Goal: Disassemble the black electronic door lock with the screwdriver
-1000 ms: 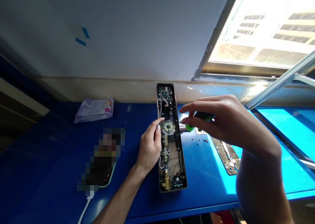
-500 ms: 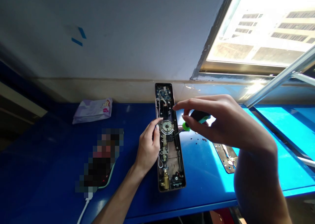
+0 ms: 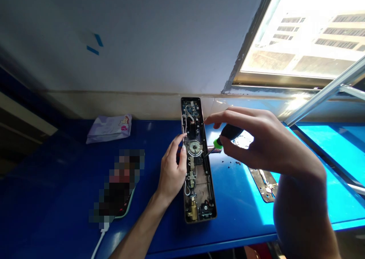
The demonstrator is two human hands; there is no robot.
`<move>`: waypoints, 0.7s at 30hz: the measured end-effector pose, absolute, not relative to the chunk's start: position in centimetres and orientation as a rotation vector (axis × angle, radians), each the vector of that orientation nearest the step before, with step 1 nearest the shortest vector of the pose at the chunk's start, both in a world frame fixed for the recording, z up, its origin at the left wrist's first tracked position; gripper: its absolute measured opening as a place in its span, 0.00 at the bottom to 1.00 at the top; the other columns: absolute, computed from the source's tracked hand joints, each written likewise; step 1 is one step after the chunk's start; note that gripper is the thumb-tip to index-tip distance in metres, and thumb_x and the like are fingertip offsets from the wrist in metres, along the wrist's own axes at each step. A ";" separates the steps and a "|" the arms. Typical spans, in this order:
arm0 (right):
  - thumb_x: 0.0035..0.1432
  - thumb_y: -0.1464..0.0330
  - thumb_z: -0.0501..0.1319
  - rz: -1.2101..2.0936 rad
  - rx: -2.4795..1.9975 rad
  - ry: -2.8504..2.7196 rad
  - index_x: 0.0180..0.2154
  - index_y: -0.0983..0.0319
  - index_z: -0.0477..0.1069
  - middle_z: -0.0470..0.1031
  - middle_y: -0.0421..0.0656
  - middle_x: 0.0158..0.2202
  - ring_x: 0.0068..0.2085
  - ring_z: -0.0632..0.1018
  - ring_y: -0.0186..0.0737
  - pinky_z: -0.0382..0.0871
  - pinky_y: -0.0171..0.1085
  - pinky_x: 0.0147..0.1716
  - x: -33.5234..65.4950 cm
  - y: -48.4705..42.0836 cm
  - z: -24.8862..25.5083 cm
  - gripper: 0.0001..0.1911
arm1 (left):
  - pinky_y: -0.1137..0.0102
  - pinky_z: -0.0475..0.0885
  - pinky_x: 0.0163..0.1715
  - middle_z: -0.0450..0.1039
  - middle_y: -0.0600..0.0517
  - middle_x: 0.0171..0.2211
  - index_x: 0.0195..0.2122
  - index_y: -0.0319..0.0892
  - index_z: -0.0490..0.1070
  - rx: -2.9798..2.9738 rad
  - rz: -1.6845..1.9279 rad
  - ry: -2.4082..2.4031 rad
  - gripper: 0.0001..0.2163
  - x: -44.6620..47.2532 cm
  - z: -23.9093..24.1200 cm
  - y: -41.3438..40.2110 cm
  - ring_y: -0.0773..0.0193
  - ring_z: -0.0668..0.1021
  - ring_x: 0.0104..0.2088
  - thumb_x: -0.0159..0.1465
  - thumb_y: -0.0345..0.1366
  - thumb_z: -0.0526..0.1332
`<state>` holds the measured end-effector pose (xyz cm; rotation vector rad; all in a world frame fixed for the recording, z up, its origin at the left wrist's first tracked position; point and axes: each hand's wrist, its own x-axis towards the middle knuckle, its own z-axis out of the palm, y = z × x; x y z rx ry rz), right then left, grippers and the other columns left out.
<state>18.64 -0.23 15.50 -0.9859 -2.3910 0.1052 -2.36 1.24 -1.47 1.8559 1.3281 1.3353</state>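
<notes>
A long, narrow electronic door lock (image 3: 203, 188) lies on the blue table with its inside showing: a circuit board at the far end, white wires, a round metal disc and brass parts. My left hand (image 3: 173, 164) grips its left edge, thumb and fingertips over the rim. My right hand (image 3: 256, 137) is above its right side, closed around a screwdriver (image 3: 218, 143) with a black and green handle. The screwdriver's thin shaft slants down to the lock just below the disc. Whether the tip sits in a screw is too small to tell.
Several small screws (image 3: 238, 163) lie on the table right of the lock, near a dark metal plate (image 3: 264, 183). A phone (image 3: 122, 187) on a white cable (image 3: 98, 243) and a purple packet (image 3: 110, 128) lie left. A metal frame (image 3: 322, 93) stands by the window.
The view has shifted slightly, so everything appears a little further right. My right fingers have changed position slightly on the screwdriver handle. My left hand remains at the lock's edge.
</notes>
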 end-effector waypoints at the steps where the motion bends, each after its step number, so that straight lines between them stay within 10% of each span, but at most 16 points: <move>1: 0.65 0.72 0.63 0.100 -0.980 -2.388 0.54 0.64 0.76 0.82 0.45 0.43 0.37 0.81 0.36 0.73 0.37 0.35 18.7 -0.3 15.6 0.16 | 0.54 0.73 0.64 0.71 0.45 0.67 0.64 0.47 0.71 1.884 1.366 1.361 0.17 -2.5 -1.4 1.2 0.52 0.75 0.66 0.76 0.35 0.55; 21: 0.60 0.76 0.63 0.135 -0.939 -2.207 0.45 0.57 0.76 0.80 0.38 0.36 0.33 0.82 0.35 0.78 0.37 0.33 18.7 -2.1 17.1 0.13 | 0.50 0.76 0.58 0.81 0.48 0.50 0.42 0.47 0.82 2.278 1.518 1.076 0.03 -2.3 -0.4 0.7 0.50 0.76 0.57 0.67 0.33 0.70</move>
